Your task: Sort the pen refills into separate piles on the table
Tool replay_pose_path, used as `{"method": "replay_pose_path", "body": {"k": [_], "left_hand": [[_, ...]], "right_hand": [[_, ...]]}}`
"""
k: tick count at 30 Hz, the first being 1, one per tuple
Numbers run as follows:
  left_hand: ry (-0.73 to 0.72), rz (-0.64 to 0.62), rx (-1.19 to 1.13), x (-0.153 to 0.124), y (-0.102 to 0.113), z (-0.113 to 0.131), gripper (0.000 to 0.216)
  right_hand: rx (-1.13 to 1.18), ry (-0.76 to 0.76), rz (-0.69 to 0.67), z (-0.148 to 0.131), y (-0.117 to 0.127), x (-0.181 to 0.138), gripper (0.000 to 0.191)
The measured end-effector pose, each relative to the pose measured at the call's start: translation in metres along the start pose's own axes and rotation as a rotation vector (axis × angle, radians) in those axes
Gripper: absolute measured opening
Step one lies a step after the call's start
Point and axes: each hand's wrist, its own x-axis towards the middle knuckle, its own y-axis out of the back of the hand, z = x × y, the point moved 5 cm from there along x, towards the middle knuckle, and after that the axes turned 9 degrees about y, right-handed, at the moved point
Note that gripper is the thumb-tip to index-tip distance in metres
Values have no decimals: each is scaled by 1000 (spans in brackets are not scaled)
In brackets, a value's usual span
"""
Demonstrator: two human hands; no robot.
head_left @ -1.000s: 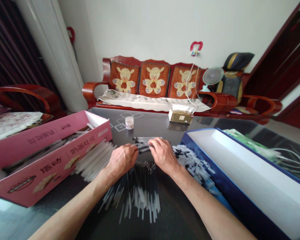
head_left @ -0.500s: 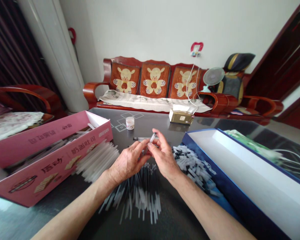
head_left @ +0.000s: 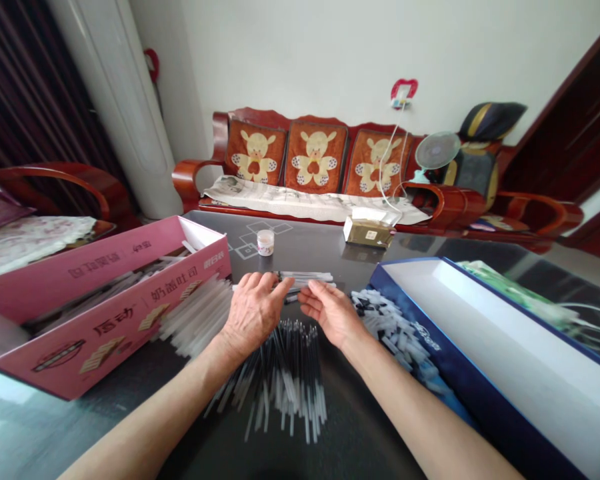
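Note:
My left hand (head_left: 254, 312) is palm down over the middle of the dark table, its fingers bent over a clear pen (head_left: 235, 287) whose end shows left of the knuckles; the fingertips are partly hidden. My right hand (head_left: 331, 312) is just to the right, thumb and fingers apart, with nothing visible between them. Beyond the hands lie several clear pens (head_left: 310, 276) side by side. Nearer me spreads a fan of dark-inked pen refills (head_left: 293, 373). Whitish empty pen barrels (head_left: 197, 317) are heaped at the left, and small white and black pen caps (head_left: 387, 327) at the right.
A pink carton (head_left: 130, 303) holding more thin pieces stands at the left. On the right is a long blue box (head_left: 473, 327) with a white inside. A small white tub (head_left: 265, 243) and a tissue box (head_left: 369, 232) stand farther back, before a wooden sofa (head_left: 317, 210).
The hands have come apart from around the upright pen part they held together. My left hand has lowered over the table, my right has opened, and the view has shifted slightly.

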Motion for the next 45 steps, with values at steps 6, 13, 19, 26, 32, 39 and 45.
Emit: {"method": "replay_pose_path", "body": {"k": [6,13,19,26,32,39,45], "left_hand": [[16,26,9,-5,-8,3,26],[33,35,1,-7,-9,4,29],[49,33,5,-6,-6,2,33],[51,18,22,-6,-6,3,33],[39,14,36,-7,-9,3,32],[31,8,34,-7,-7,4,33],[34,-20,41,-7,-9,4,32]], "right_hand": [[109,-190,-1,22,-2,-2,29],[-32,-13,-55,12,-4,-4,34],[-194,154,-162,-9,-8,-3,30],[-368,142,-122,-9,-2,-2,35],[-399,200,-174,-8,-3,0,29],[-383,132,-194,-7,-4,-2,33],[-459,153,-177,-5,-2,-1,32]]}}
